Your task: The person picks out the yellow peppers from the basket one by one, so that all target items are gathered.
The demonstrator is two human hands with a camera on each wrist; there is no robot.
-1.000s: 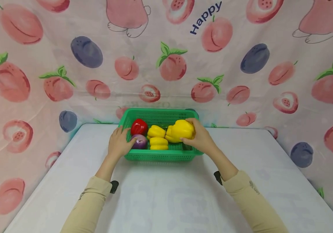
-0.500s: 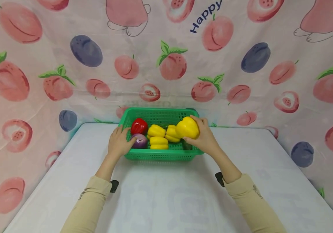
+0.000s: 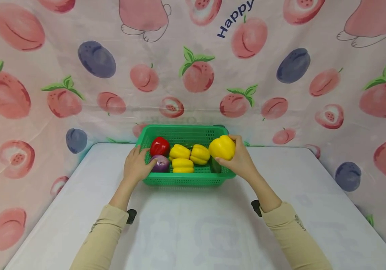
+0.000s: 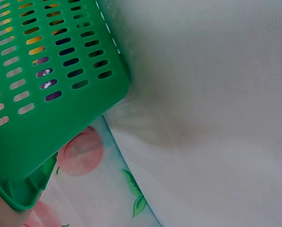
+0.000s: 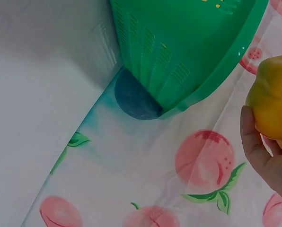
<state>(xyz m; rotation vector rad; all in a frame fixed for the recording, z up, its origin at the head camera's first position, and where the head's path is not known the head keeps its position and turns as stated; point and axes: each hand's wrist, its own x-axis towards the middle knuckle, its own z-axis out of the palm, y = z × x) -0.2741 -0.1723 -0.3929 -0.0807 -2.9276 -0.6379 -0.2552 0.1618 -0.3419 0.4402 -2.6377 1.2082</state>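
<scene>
A green plastic basket stands at the back of the white table. My left hand holds its left rim, thumb and a finger reaching inside, close to a purple onion and a red bell pepper. Three yellow bell peppers lie in the middle of the basket. Above its right end, my right hand grips another yellow bell pepper between thumb and fingers. In the right wrist view this yellow bell pepper is apart from the basket, with fingers around its lower side.
Under the held pepper, a dark green item lies in the basket, partly hidden. A fruit-print cloth hangs right behind the basket. The white table extends in front and to both sides.
My right hand has carried the yellow bell pepper rightward from above the other peppers to the basket's right rim, uncovering the yellow pepper behind it. The left hand has stayed at the left rim.
</scene>
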